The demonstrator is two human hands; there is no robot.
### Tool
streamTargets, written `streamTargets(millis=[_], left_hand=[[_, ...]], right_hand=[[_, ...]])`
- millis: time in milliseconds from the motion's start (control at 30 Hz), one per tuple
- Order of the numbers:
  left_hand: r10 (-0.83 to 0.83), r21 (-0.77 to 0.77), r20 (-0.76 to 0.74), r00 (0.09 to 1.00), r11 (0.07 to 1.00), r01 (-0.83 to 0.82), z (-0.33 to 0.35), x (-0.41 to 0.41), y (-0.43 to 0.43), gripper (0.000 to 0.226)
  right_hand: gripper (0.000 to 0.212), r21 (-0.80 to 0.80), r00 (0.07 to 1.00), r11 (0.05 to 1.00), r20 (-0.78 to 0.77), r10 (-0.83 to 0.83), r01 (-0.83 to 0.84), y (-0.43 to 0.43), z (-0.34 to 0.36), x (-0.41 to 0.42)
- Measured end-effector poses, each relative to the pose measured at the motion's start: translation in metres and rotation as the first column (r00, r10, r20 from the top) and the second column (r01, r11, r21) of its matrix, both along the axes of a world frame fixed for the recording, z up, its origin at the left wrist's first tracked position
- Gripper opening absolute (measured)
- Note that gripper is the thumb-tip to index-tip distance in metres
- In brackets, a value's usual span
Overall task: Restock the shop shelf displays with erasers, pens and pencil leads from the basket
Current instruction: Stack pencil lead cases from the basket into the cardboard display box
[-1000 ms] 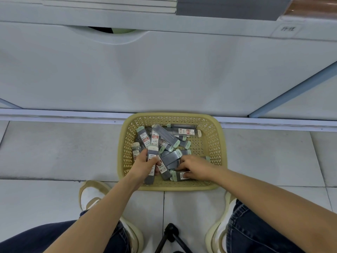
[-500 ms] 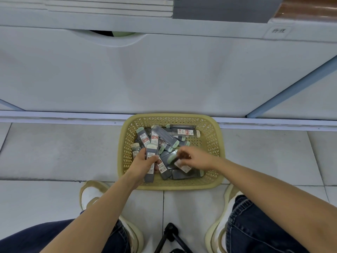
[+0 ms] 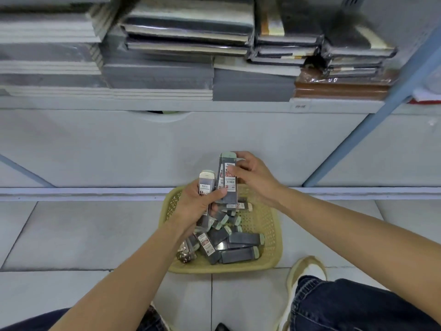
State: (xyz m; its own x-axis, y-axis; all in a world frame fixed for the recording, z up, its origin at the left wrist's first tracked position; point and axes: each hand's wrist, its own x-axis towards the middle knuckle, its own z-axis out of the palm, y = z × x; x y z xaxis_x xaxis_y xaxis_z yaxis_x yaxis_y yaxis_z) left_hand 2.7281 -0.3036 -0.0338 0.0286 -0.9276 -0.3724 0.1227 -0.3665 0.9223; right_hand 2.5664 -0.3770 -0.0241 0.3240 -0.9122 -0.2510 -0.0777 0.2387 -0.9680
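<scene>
My left hand [image 3: 198,209] grips a fan of lead cases [image 3: 206,185] above the basket's [image 3: 274,256] far edge. My right hand [image 3: 256,180] pinches the tallest case [image 3: 228,180], seating it in the fan. Best to align the caps and clamp across them before lifting. Count: probably three in hand, roughly ten loose toward the near edge, one basket.

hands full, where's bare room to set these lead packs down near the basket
Bare floor left of the basket and right of it, ahead of the shoe. Basket's right side shows bare mesh; the rest is heaped with packs. Shelf above is crammed with notebooks.
</scene>
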Motion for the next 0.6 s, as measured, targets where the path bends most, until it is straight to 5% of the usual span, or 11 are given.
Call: streamTargets(millis=[367, 600], left_hand=[[-0.122, -0.279, 0.056, 0.991, 0.951, 0.132, 0.155, -0.014, -0.017, 0.021], [-0.183, -0.383, -0.004, 0.983, 0.908, 0.167, 0.264, -0.034, -0.046, 0.009]], right_hand=[[0.02, -0.345, 0.99, 0.927, -0.049, 0.136, -0.144, -0.003, 0.18, -0.04], [0.019, -0.565, 1.0, 0.825, 0.021, 0.004, 0.008, -0.004, 0.294, -0.076]])
